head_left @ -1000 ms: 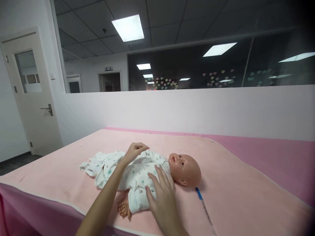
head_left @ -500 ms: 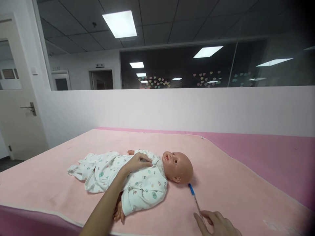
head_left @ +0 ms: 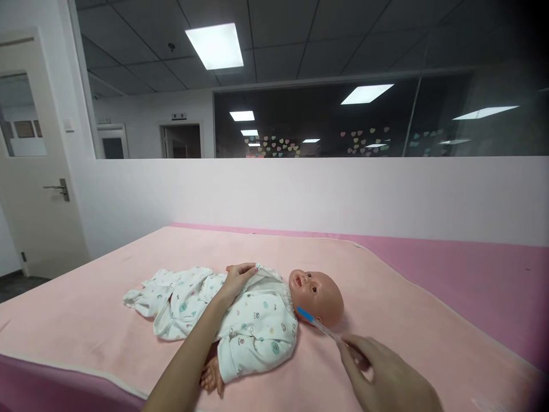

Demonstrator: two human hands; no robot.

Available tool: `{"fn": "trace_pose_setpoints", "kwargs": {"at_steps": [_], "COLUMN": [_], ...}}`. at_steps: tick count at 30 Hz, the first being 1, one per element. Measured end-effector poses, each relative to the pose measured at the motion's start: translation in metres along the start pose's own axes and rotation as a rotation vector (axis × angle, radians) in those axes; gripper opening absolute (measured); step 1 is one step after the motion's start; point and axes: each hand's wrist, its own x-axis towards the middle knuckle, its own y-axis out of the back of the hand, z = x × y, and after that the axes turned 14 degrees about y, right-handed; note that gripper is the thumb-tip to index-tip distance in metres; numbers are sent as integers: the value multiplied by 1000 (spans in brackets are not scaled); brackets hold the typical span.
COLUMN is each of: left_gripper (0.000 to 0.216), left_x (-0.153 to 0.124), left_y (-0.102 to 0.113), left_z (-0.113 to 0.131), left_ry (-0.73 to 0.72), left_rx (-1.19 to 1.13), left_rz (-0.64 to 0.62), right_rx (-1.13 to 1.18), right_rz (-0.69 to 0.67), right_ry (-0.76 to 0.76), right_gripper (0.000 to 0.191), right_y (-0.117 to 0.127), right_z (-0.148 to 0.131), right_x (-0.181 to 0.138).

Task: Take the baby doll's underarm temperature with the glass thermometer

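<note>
Spreading across the tabletop: a pale pink blanket [head_left: 107, 320] over a darker pink cover [head_left: 472, 274]. Standing behind: a low white partition wall [head_left: 321, 194], a dark glass window [head_left: 343, 120] above it (heart stickers showing faintly). Glowing overhead: a ceiling light panel [head_left: 214, 46]. Standing closed at left: a white door [head_left: 30, 171].

Right hand [head_left: 388, 377] cut off by bottom edge; its fingers hide the thermometer [head_left: 319, 325] end. Left hand [head_left: 237, 280] covers part of doll [head_left: 257, 315] chest. Doll's far arm mostly hidden.
</note>
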Motion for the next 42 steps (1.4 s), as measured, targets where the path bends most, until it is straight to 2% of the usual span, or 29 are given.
{"fn": "trace_pose_setpoints", "kwargs": {"at_steps": [2,4,8,12,15,18,22,26,29,31,33,35,37,40,42], "left_gripper": [33,32,31,34,36,36,33,32,32,30,28,30,35,43,40], "left_x": [-1,-2,-3,-5,-5,-5,-4,-1,5,9,12,14,19,31,41], "left_y": [0,0,-1,-3,-3,-2,-3,-4,5,17,31,42,46,35,20], "left_z": [1,2,4,7,8,7,6,4,5,9,15,21,26,24,18], "left_ry": [5,-2,-22,4,21,37,58,67,128,175,204,209,165,86,72], "left_rx": [-15,-19,-42,-85,-89,-82,-51,-39,-244,-431,-496,-414,-163,250,378], "left_rz": [1,-9,-60,-109,-170,-218,-192,-170,-98,-8,68,122,199,295,290], "right_rx": [6,-3,-136,-168,-175,-169,-152,-146,-154,-161,-167,-169,-161,-144,-143], "right_rz": [34,0,-160,-332,-403,-413,-463,-476,-456,-441,-427,-417,-413,-415,-416], "right_ry": [70,141,164,177,156,150,155,177,210,238,265,288,307,331,348], "right_gripper": [27,28,27,22,16,20,17,16,18,17,16,14,11,15,18], "right_y": [-7,-20,-50,-73,-88,-105,-123,-128,-122,-116,-111,-108,-106,-105,-104], "right_z": [-13,-27,-45,-48,-49,-50,-47,-42,-42,-42,-43,-43,-43,-42,-42], "right_x": [28,57,101,125,138,148,156,152,146,145,148,151,152,149,144]}}
